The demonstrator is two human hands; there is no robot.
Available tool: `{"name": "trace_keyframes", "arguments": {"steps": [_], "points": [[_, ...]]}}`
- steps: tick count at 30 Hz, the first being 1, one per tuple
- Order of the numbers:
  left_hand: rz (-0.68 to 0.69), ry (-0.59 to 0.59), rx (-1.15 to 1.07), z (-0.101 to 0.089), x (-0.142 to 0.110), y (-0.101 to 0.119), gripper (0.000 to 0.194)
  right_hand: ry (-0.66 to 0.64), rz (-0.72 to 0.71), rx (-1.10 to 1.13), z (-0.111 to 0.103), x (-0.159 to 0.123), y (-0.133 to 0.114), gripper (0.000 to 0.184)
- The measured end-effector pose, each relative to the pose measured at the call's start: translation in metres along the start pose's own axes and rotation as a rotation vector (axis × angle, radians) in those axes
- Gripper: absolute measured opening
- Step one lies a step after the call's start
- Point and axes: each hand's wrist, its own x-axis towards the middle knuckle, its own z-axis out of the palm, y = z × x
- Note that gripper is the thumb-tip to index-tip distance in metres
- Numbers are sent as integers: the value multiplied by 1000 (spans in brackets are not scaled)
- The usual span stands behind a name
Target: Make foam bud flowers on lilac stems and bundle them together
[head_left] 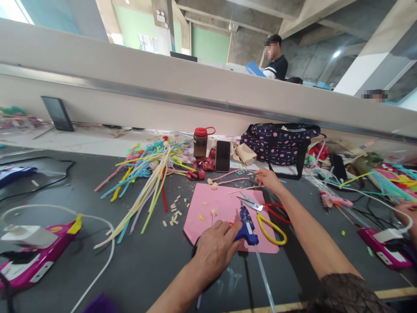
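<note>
My left hand (216, 245) rests over the near left part of a pink mat (198, 198), fingers curled around a lavender pipe cleaner stem topped by a small cream flower (213, 212). Beside its fingertips lies a blue glue gun (248, 230) with a clear glue stick out of its back. My right hand (267, 179) is stretched past the mat's far right corner, fingers bent together at the end of a cream pipe cleaner (244, 189); what they pinch is too small to tell. Scissors (252, 204) with red handles lie part open, next to yellow-handled scissors (272, 234).
A pile of colourful pipe cleaners (153, 169) lies left of the mat, near cut bits (176, 213). Behind stand a bottle (200, 143), a phone (223, 156) and a patterned bag (276, 145). Power strips (35, 256) with cables flank both sides. Another person's hand (407, 215) shows far right.
</note>
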Motion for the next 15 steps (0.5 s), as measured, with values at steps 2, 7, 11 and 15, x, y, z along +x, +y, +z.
{"name": "trace_keyframes", "arguments": {"steps": [2,7,11,15], "points": [[-7,-13,8,0,0,0,37,37,-19,-54,-1,0,-3,26],[-10,-21,16,1,0,1,37,197,-60,-218,-7,1,-11,17],[-3,-32,21,3,-1,3,36,189,-100,-306,-11,0,-15,20],[-10,-50,49,4,-2,6,36,131,-108,-389,-12,2,-16,16]]}}
